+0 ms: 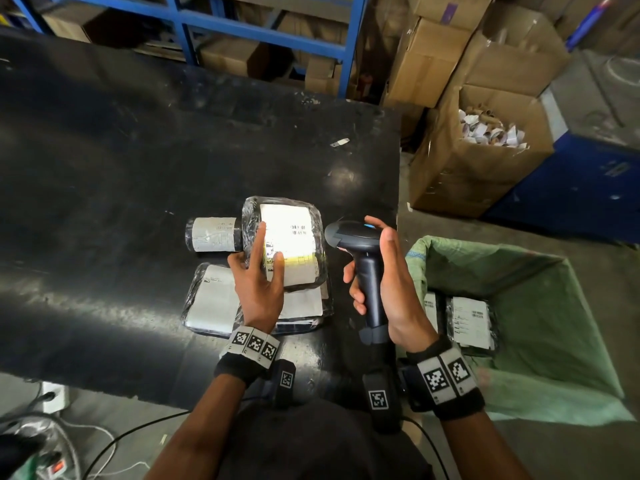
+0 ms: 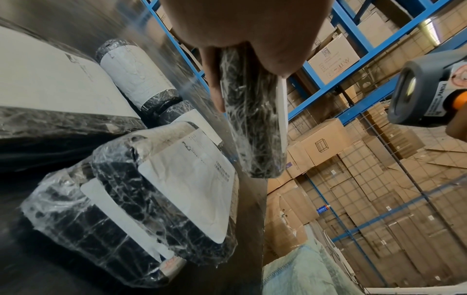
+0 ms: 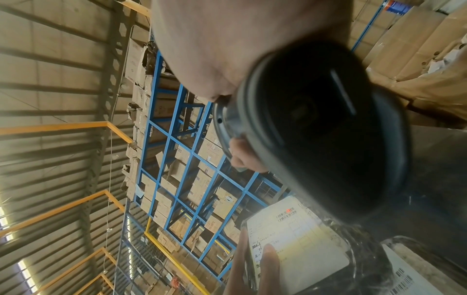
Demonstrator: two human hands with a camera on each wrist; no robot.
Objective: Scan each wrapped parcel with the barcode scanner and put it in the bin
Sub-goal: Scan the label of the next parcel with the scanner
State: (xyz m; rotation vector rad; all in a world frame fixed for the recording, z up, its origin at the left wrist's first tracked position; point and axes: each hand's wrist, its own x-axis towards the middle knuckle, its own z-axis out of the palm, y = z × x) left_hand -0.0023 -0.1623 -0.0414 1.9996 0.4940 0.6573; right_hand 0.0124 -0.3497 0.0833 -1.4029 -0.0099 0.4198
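Note:
My left hand [image 1: 268,247] holds a flat black film-wrapped parcel [image 1: 294,237] tilted up above the black table [image 1: 138,161], thumb on its white label. Edge-on, the parcel [image 2: 250,123] sits pinched between my fingers [image 2: 215,79] and thumb. My right hand [image 1: 367,254] grips the dark barcode scanner [image 1: 349,233] by its handle, head aimed left at the label. The label [image 3: 298,235] glows under the scanner's light, with a red spot on its barcode, below the scanner [image 3: 316,123]. The bin [image 1: 519,268], lined with a green sack, stands right of the table and holds wrapped parcels [image 1: 472,322].
A wrapped cylinder parcel [image 1: 213,234] lies left of the held one, and flat wrapped parcels [image 1: 211,299] lie stacked below it on the table. Open cardboard boxes [image 1: 485,161] stand behind the bin. Blue shelving [image 1: 263,29] lines the table's far side. Cables trail on the floor.

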